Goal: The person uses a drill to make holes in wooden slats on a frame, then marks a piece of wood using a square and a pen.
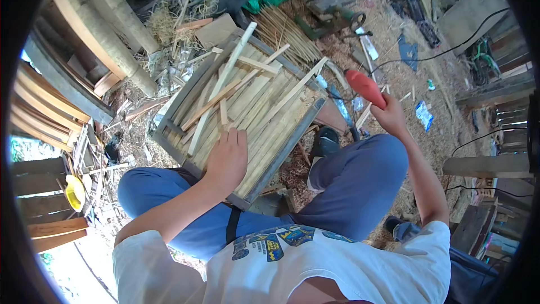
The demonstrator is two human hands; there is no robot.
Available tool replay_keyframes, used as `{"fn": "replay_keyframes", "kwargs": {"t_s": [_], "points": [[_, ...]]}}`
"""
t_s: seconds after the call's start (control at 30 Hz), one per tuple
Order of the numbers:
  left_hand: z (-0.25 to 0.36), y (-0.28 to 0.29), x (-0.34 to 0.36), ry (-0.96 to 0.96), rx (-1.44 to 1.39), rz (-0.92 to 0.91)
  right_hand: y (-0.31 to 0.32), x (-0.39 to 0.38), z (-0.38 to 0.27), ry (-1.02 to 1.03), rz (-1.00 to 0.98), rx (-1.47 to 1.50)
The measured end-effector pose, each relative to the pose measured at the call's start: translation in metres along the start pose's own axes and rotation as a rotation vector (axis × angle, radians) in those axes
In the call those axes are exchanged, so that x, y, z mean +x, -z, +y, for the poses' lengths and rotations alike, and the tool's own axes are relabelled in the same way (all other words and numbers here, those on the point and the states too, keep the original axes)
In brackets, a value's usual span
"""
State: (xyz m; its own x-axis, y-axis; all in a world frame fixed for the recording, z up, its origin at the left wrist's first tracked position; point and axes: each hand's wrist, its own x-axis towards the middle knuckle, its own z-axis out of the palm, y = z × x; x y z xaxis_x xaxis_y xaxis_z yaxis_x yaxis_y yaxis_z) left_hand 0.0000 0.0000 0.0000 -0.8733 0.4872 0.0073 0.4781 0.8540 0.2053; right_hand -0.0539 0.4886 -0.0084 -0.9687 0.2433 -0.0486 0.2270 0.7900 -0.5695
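Far L: 1 yellow rounded item (pixel 75 192), sitting nr. wood boards (pixel 56 228). Ctr.: 1 slatted wood panel (pixel 277 129), dark frame, lying askew ahead of the person; loose wood strips (pixel 222 87), qty. several, lying across it. L. grip (pixel 228 155): palm down, resting on panel's near part, fingers laid out, not closing on anything I'm seeing. Next R.: 1 dark shoe (pixel 325 143). R. grip (pixel 390 117): curled tight, holding 1 red tool (pixel 363 85) aloft, clear of panel; black cord (pixel 450 49) trailing off upper R.
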Motion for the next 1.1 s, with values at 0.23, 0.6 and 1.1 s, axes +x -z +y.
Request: {"fn": "replay_keyframes", "kwargs": {"t_s": [0.23, 0.6, 1.1], "points": [[-0.012, -0.016, -0.041, 0.079, -0.172, 0.02, 0.139, -0.11, -0.128, 0.294, 0.3, -0.124], [0.059, -0.046, -0.091, 0.35, -0.205, 0.287, 0.115, -0.187, -0.241, 0.494, -0.115, 0.073], [0.079, -0.038, -0.131, 0.573, -0.331, 0.471, 0.085, -0.174, -0.237, 0.408, -0.712, 0.207]]}}
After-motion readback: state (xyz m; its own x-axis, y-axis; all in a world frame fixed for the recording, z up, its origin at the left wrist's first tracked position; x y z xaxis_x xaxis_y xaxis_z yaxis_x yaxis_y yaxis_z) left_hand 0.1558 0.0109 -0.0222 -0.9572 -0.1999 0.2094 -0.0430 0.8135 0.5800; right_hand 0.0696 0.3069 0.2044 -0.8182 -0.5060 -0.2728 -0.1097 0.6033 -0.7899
